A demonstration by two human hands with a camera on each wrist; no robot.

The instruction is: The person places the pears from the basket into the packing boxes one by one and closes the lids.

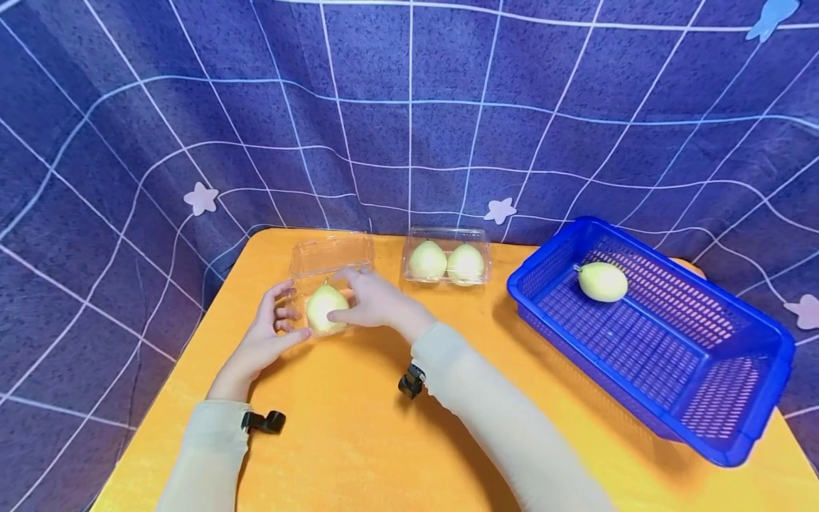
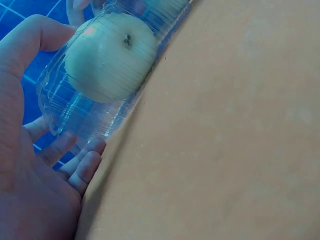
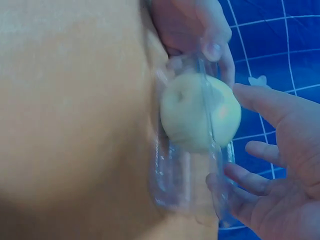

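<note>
A pale yellow-green pear (image 1: 326,307) sits stem up in a clear plastic clamshell box (image 1: 333,254), whose lid is raised at the back. My left hand (image 1: 264,337) holds the left end of this box, with the thumb along the front rim and the fingers curled about the side. From the right, my right hand (image 1: 379,302) reaches over the box. Its thumb touches the pear, and the other fingers spread loosely by the box's right end. In the right wrist view, the box (image 3: 182,192) has bare room beside the pear (image 3: 192,112).
A second clear box (image 1: 448,233) with two pears (image 1: 427,261) stands to the right at the back of the orange table (image 1: 345,419). A blue plastic basket (image 1: 591,363) at the right holds one pear (image 1: 603,281). Behind hangs a blue checked cloth (image 1: 441,128).
</note>
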